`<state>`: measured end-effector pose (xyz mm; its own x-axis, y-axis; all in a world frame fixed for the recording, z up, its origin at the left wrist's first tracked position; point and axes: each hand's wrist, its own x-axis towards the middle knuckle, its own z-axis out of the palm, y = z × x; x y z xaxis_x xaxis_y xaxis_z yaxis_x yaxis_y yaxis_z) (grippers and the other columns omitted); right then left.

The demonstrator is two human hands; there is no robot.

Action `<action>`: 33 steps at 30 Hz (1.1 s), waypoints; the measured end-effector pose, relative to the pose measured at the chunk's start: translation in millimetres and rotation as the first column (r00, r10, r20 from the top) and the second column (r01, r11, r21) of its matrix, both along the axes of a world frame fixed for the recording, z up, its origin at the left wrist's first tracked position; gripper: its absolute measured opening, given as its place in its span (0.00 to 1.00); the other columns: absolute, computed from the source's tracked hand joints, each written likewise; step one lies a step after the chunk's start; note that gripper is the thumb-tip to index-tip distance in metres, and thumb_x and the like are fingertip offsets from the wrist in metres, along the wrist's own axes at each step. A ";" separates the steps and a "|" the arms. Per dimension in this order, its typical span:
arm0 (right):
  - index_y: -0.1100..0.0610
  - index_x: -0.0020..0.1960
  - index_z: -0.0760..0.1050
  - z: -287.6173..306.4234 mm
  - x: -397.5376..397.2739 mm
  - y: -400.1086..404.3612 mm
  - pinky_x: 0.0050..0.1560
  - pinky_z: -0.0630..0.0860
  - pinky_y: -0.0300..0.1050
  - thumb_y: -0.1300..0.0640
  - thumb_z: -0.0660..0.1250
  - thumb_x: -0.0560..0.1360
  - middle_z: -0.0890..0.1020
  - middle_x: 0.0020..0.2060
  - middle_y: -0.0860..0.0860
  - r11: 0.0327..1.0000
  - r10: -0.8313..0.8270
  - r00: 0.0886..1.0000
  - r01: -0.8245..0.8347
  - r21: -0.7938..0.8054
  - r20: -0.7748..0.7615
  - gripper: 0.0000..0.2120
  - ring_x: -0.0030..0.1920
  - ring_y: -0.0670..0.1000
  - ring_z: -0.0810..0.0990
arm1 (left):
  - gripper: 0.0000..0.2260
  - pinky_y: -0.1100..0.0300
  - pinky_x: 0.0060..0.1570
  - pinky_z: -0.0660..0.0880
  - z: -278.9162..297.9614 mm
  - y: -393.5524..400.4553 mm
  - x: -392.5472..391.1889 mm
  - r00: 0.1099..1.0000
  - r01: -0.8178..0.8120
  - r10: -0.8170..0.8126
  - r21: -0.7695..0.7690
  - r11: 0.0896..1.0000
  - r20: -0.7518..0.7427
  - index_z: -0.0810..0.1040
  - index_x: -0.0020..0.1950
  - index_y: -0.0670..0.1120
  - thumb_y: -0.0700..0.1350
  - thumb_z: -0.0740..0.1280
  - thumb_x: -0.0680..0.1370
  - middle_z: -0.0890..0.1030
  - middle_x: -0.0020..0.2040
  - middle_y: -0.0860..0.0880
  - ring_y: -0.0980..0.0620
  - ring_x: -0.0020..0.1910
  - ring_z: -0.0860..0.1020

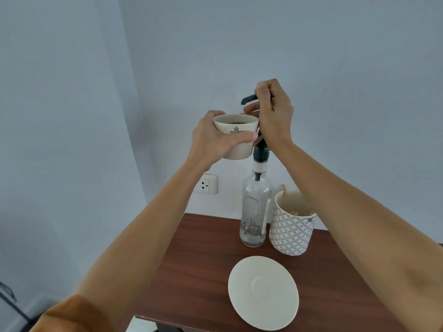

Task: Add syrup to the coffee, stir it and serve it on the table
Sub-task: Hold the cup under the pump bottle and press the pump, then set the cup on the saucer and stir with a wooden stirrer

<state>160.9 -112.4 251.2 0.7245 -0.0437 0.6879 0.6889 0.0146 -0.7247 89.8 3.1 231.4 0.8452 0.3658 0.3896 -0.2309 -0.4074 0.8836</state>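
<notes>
My left hand grips a cream coffee cup with dark coffee in it, held up in the air just under the black spout of a pump. My right hand is closed over the pump head of a tall clear syrup bottle, which stands on the dark wooden table. The bottle holds only a little clear liquid at its bottom. The pump's spout points left over the cup's rim. A cream saucer lies bare on the table, nearer to me.
A white patterned holder with wooden stir sticks stands right of the bottle, close to it. A wall socket sits on the pale wall behind. The table's left edge runs below my left forearm.
</notes>
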 end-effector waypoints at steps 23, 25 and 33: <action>0.60 0.49 0.78 -64.6 -66.0 -35.5 0.38 0.74 0.28 0.46 0.54 0.85 0.84 0.41 0.52 0.969 -0.200 0.968 0.172 -0.179 -0.153 0.21 0.35 0.34 0.79 | 0.41 0.62 0.48 0.78 -28.3 -9.8 -34.6 0.999 0.031 -0.031 0.003 1.000 0.024 0.75 0.64 0.51 0.59 0.81 0.54 0.82 0.56 0.55 0.55 0.55 0.82; 0.59 0.48 0.80 -76.4 -70.9 -41.5 0.46 0.82 0.40 0.46 0.55 0.84 0.85 0.40 0.53 0.973 -0.171 0.965 0.133 -0.189 -0.198 0.21 0.39 0.42 0.83 | 0.39 0.63 0.48 0.77 -41.0 -13.7 -41.4 0.999 0.050 -0.050 0.001 0.999 0.017 0.75 0.64 0.52 0.57 0.81 0.56 0.82 0.55 0.55 0.57 0.54 0.81; 0.61 0.52 0.80 -138.5 -98.4 -77.4 0.45 0.86 0.49 0.53 0.58 0.85 0.85 0.42 0.57 0.986 0.008 0.916 -0.074 -0.148 -0.402 0.16 0.47 0.56 0.86 | 0.40 0.65 0.52 0.77 -111.8 -34.9 -63.7 0.992 0.127 -0.126 0.014 0.992 -0.018 0.75 0.64 0.53 0.57 0.84 0.55 0.83 0.52 0.59 0.61 0.54 0.81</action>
